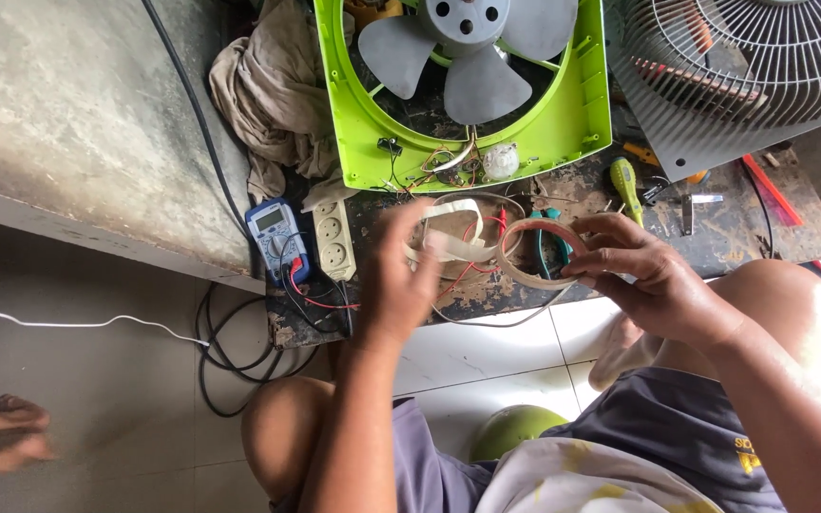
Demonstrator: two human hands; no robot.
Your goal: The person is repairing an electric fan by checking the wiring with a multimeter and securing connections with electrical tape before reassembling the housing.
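At 12 o'clock a lime green fan housing (577, 114) lies flat on a dirty dark board (715, 237), with a grey fan blade (472, 47) inside its round opening. At 1 to 2 o'clock a grey wire fan grille (743, 66) leans over the board. At 11 o'clock a beige cloth (273, 90) is crumpled beside the housing. A black cable (203, 123) runs down the concrete slab (68, 114) at 10 o'clock and makes loops on the tiled floor.

Smaller things lie near the centre: a blue multimeter (276, 233) with red and black leads, and just beside it, to 3 o'clock, a cream power strip (334, 237) with two round sockets. A yellow-green screwdriver (626, 185) lies at 2 o'clock on the board.

The right hand (653, 275) grips a thin tan tape roll (527, 252) at its 3 o'clock edge, between thumb and fingers, and holds it upright above the board. A pale strip of tape (448, 242) goes from the roll toward 9 o'clock, to the left hand (401, 275). This hand is blurred; its fingers are curled around the strip's end, but the exact grip I cannot tell. On the shorts at 5 o'clock there is a small yellow print (745, 458).
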